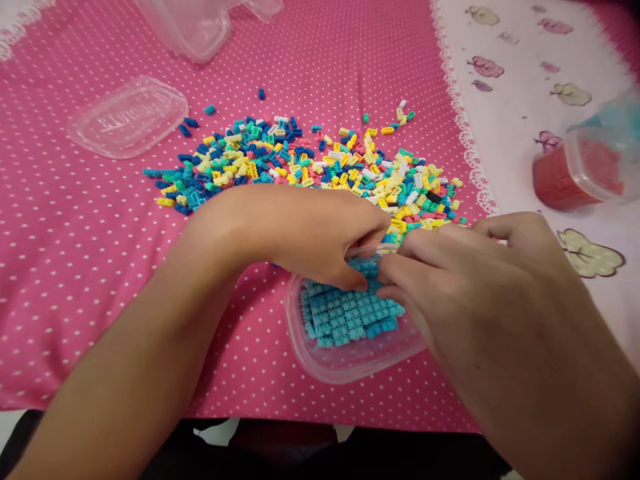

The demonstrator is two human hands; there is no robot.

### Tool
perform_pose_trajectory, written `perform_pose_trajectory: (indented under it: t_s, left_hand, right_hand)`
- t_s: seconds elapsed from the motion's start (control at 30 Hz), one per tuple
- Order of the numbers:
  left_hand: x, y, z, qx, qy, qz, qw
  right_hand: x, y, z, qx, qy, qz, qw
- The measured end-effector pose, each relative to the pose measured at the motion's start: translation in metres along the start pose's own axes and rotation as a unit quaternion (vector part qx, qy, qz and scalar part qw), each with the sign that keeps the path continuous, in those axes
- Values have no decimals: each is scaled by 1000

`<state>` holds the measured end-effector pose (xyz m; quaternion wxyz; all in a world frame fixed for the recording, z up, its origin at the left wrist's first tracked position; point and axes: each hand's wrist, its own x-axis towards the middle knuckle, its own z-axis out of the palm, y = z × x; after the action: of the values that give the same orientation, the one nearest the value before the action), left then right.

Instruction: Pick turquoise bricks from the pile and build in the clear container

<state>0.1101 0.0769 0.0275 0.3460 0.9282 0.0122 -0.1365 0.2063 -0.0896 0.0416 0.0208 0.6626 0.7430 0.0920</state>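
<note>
A clear plastic container [345,363] sits near the table's front edge, holding neat rows of light blue small bricks [347,317]. My left hand [310,233] reaches in from the left with its fingers curled down into the container, touching the blue bricks. My right hand [465,280] comes from the right, fingertips pinched together at the container's far rim, meeting the left fingers. What they pinch is hidden. Behind both hands lies a wide pile of mixed small bricks [310,163] in blue, yellow, green, white and pink.
A pink dotted tablecloth [75,253] covers the table. A clear lid [127,117] lies at the back left, another clear container [193,27] at the top. A tub of red bricks [575,170] lies on the white cloth [510,100] at right.
</note>
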Motion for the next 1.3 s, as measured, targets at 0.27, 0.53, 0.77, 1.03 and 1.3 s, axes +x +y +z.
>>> perform_pose_trajectory:
  t_s: [0.27,0.53,0.77,1.03,1.3]
  left_hand:
    - [0,1,0,-1,6,-3,1000]
    - [1,0,0,10,1,5,1000]
    - [0,1,-2,64,-6,-1,998]
    - [4,8,2,75,2,3,997]
    - [4,6,3,106,-1,-34,994]
  right_hand:
    - [0,0,2,-9,-15,13,1000]
    - [1,-1,2,1,-11,20,1000]
    - [2,2,3,-2,2,6,1000]
    - [3,0,4,15,-1,23,1000]
    - [-1,13,2,9,25,25,999]
